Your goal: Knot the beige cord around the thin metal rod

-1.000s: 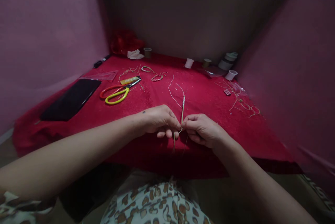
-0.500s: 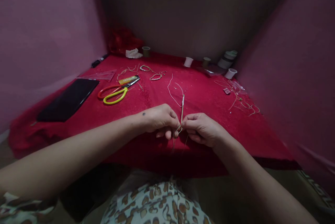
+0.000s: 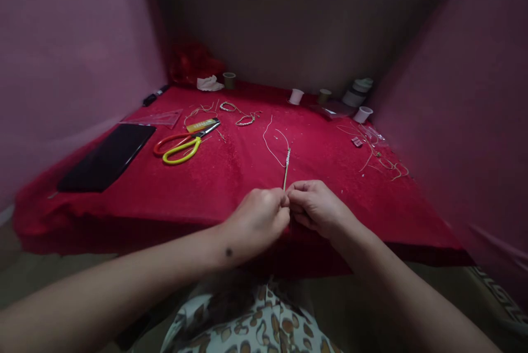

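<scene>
A partly braided cord (image 3: 287, 169) lies stretched over the red cloth, with a white woven section at its far end and two loose thread ends (image 3: 268, 144) beyond that. At its near end, my left hand (image 3: 262, 218) is closed, thumb and fingers pinched on the cord with the wrist turned over. My right hand (image 3: 315, 204) pinches the cord right beside it, fingertips touching or nearly touching the left ones. The strands between the fingertips are mostly hidden by the hands.
Left of my hands lie red-and-yellow-handled scissors (image 3: 181, 144) and a black tablet-like slab (image 3: 108, 158). Farther back are two finished-looking bracelets (image 3: 246, 120), a white spool (image 3: 296, 97) and a bottle (image 3: 358, 92). Tangled cords (image 3: 383, 160) lie at the right. Pink walls flank the table.
My left hand has come down and turned over, its wrist lower than before. The looped strands that showed below the fingers are now hidden. My right hand has stayed almost in place.
</scene>
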A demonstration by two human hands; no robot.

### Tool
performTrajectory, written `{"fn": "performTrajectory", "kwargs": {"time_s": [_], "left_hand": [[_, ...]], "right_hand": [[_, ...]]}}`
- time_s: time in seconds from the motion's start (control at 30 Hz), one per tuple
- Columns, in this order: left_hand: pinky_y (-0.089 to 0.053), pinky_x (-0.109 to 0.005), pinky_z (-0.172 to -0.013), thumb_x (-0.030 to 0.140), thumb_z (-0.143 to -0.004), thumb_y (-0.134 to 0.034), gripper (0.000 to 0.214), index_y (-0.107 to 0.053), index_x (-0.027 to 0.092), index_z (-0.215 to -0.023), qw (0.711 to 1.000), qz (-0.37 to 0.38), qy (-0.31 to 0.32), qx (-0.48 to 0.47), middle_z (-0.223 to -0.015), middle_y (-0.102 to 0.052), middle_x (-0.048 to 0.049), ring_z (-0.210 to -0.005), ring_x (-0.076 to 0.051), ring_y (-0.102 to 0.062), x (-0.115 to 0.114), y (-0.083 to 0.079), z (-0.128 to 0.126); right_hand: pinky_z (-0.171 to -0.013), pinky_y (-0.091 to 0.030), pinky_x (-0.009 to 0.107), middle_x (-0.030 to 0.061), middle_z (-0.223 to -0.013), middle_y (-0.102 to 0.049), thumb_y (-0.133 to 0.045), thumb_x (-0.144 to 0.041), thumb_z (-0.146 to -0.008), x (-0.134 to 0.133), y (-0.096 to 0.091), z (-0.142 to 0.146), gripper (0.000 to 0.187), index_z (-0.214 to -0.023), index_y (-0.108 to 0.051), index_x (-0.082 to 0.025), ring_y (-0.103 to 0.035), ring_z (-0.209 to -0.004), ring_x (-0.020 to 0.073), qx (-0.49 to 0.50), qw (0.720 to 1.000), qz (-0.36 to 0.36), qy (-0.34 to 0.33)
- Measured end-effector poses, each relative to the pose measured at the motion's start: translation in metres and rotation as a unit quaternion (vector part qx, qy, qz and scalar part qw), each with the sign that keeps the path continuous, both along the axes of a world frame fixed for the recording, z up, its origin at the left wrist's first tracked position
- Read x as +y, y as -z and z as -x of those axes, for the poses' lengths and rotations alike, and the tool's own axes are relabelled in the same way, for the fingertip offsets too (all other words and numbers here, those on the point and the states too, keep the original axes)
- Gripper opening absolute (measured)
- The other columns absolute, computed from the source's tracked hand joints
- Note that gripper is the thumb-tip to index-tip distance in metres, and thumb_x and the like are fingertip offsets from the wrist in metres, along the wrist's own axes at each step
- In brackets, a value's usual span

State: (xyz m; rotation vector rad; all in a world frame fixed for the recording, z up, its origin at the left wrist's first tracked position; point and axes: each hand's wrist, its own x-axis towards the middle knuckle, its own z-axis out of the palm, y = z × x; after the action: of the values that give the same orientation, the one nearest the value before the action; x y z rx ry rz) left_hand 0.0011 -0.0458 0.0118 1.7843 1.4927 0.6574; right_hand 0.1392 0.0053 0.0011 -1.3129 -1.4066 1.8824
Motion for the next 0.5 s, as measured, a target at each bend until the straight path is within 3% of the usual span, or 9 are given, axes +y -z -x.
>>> {"fn": "performTrajectory", "kwargs": {"time_s": [0.1,0.27,0.33,0.43,0.47,0.5], "left_hand": [[-0.041,-0.031,-0.060,0.020,-0.085,-0.035,0.026,-0.059,0.011,-0.089,0.983,-0.107,0.020,0.145,-0.076,-0.062,-0.0124,-0.066,-0.020,-0.058,-0.015,0.012,-0.009],[-0.039,-0.032,-0.050,0.011,-0.085,-0.023,0.042,-0.052,0.005,-0.114,0.943,-0.142,0.077,0.291,-0.087,-0.061,-0.0203,-0.066,-0.025,-0.059,-0.032,0.020,-0.018],[-0.038,-0.031,-0.047,0.011,-0.082,-0.032,0.035,-0.057,0.006,-0.106,0.941,-0.147,0.122,0.280,-0.081,-0.062,-0.0179,-0.061,-0.024,-0.058,-0.038,0.016,-0.016],[-0.040,-0.028,-0.049,0.021,-0.077,-0.049,0.014,-0.062,0.015,-0.074,0.955,-0.109,0.228,0.157,-0.067,-0.062,-0.0087,-0.054,-0.018,-0.055,-0.038,0.002,-0.005],[-0.041,-0.025,-0.052,0.024,-0.079,-0.050,0.017,-0.060,0.017,-0.068,0.968,-0.087,0.214,0.099,-0.064,-0.062,-0.0058,-0.054,-0.015,-0.056,-0.033,-0.003,0.000],[-0.042,-0.024,-0.052,0.025,-0.081,-0.049,0.019,-0.060,0.017,-0.068,0.986,-0.064,0.147,0.045,-0.062,-0.062,-0.0043,-0.054,-0.014,-0.057,-0.027,-0.008,0.005]], "right_hand": [[-0.024,-0.014,0.016,-0.0077,-0.036,-0.038,-0.055,-0.018,-0.068,0.000,-0.001,-0.002,0.017,-0.053,-0.047,-0.018,-0.028,-0.025,0.0033,0.011,1.000,0.007,-0.008],[-0.026,-0.015,0.016,-0.0075,-0.035,-0.038,-0.062,-0.022,-0.068,0.002,-0.004,-0.004,0.016,-0.056,-0.054,-0.015,-0.029,-0.027,0.0034,0.018,0.999,0.025,-0.023],[-0.027,-0.014,0.016,-0.0076,-0.036,-0.038,-0.063,-0.022,-0.068,0.002,-0.005,-0.005,0.013,-0.059,-0.056,-0.014,-0.028,-0.028,0.0028,0.018,0.999,0.031,-0.022],[-0.028,-0.014,0.016,-0.0072,-0.040,-0.040,-0.064,-0.022,-0.068,0.002,-0.004,-0.005,0.014,-0.058,-0.055,-0.015,-0.031,-0.030,0.0024,0.006,0.999,0.036,-0.012],[-0.028,-0.015,0.015,-0.0072,-0.041,-0.041,-0.063,-0.022,-0.068,0.002,-0.003,-0.005,0.015,-0.058,-0.053,-0.016,-0.032,-0.030,0.0024,0.005,0.999,0.037,-0.011],[-0.028,-0.015,0.015,-0.0073,-0.041,-0.041,-0.063,-0.022,-0.068,0.002,-0.003,-0.005,0.017,-0.058,-0.052,-0.016,-0.032,-0.030,0.0025,0.004,0.999,0.037,-0.011]]}}
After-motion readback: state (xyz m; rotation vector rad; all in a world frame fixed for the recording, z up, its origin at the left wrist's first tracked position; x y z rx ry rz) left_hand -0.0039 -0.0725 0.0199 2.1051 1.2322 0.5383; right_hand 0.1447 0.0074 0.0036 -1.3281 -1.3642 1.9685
